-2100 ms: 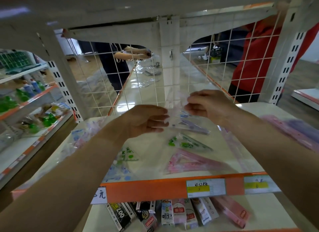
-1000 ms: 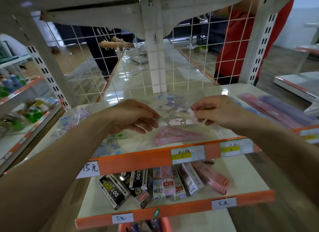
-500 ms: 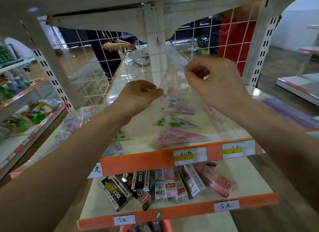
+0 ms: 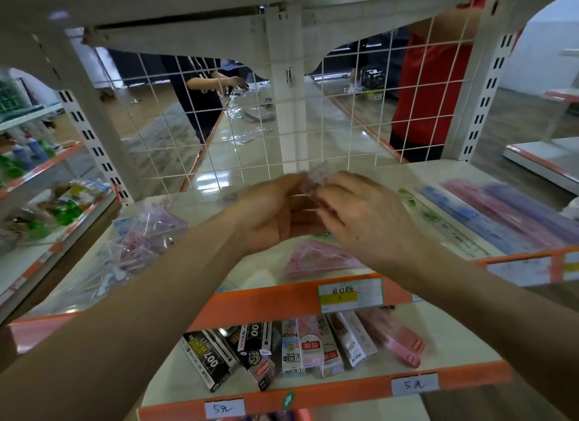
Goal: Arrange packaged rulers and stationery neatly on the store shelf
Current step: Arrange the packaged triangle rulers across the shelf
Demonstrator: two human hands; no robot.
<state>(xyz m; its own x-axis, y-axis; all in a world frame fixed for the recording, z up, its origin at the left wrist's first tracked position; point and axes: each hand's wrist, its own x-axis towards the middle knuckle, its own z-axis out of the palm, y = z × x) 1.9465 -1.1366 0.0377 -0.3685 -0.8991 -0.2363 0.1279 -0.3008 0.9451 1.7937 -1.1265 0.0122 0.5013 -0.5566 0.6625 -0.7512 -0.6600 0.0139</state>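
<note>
Left hand (image 4: 272,214) and right hand (image 4: 361,215) around packet (image 4: 317,177)

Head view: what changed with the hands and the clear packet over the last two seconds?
Both hands still pinch the clear packet. Half a second ago they held it raised and spread apart; now the left hand and right hand have dropped toward the shelf and closed together, the packet between their fingers. Unchanged: pink triangle packet, long rulers at right, boxes below.
</note>
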